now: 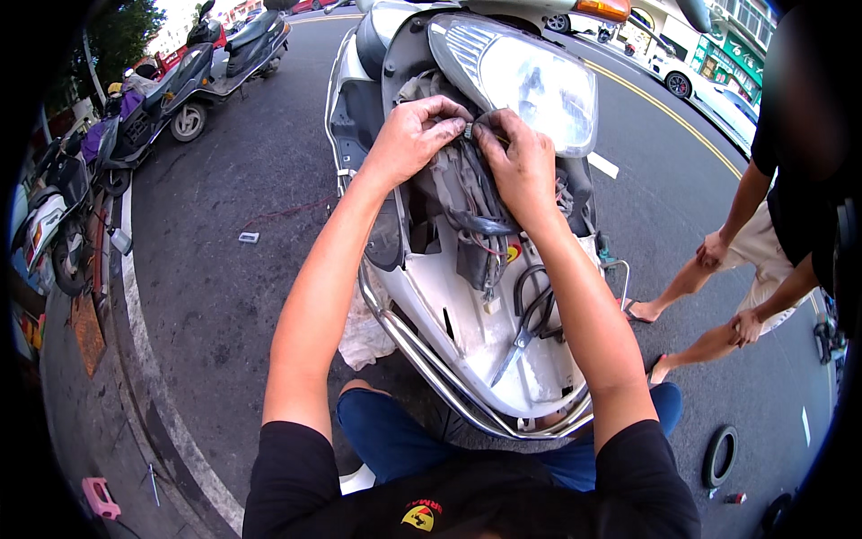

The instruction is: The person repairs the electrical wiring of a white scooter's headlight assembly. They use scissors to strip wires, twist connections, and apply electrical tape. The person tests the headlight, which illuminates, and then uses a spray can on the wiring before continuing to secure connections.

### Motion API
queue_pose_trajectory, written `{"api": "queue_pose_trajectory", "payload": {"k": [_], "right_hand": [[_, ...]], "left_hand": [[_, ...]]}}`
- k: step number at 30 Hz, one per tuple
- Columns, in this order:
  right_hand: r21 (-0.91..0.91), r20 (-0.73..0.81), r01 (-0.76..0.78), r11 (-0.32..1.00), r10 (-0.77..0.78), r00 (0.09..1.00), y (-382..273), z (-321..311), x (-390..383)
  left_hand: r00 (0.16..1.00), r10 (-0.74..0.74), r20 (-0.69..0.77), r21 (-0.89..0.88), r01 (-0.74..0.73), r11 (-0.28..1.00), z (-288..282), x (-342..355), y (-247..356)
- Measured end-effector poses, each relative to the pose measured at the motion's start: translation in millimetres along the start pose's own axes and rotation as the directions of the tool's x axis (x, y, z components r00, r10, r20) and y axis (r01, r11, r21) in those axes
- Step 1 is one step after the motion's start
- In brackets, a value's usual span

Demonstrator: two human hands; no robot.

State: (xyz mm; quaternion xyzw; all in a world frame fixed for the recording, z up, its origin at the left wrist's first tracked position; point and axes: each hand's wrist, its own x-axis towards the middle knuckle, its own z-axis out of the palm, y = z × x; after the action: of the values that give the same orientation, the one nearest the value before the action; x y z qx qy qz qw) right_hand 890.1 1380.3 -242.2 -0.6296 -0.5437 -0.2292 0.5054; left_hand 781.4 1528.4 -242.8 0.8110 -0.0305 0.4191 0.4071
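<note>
At the opened front of a white scooter, my left hand and my right hand meet with fingertips pinched. Between them is a small pale piece that looks like a wire connector, mostly covered by the fingers. A dark bundle of wires hangs below my hands, its lower end with a white plug. Just beyond my right hand is the large clear headlight. Scissors with black handles lie on the white panel beneath my right forearm.
A person stands bent at the right, hands on knees. Parked scooters line the left side. A small grey object lies on the asphalt, a tire at lower right, a pink tool at lower left.
</note>
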Motion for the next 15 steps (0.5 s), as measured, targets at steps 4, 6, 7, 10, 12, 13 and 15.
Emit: {"api": "queue_pose_trajectory", "payload": {"k": [4,6,7,10,12,13,15], "right_hand": [[0.010,0.001,0.005,1.000,-0.005,1.000,-3,0,0],[0.002,-0.006,0.003,1.000,-0.003,1.000,-3,-2,0],[0.003,-0.009,0.001,1.000,-0.001,1.000,-3,-2,0],[-0.004,0.001,-0.019,1.000,0.019,1.000,-1,-1,0],[0.031,-0.007,-0.017,0.999,0.017,1.000,-2,0,0],[0.033,-0.011,-0.017,0.999,0.018,1.000,-2,1,0],[0.047,-0.019,-0.020,0.999,0.021,1.000,0,1,-1]], "left_hand": [[1.000,0.023,0.004,0.017,-0.023,1.000,-2,1,-4],[0.999,-0.029,0.018,0.036,0.029,0.999,-2,1,5],[0.996,-0.082,0.028,0.054,0.080,0.995,-2,0,9],[0.997,-0.082,0.006,0.109,0.081,0.991,0,-2,14],[0.994,-0.113,0.008,0.079,0.112,0.991,0,-3,16],[0.989,-0.145,0.009,0.045,0.145,0.988,-1,-4,17],[0.989,-0.150,0.011,0.052,0.149,0.987,0,-3,19]]}}
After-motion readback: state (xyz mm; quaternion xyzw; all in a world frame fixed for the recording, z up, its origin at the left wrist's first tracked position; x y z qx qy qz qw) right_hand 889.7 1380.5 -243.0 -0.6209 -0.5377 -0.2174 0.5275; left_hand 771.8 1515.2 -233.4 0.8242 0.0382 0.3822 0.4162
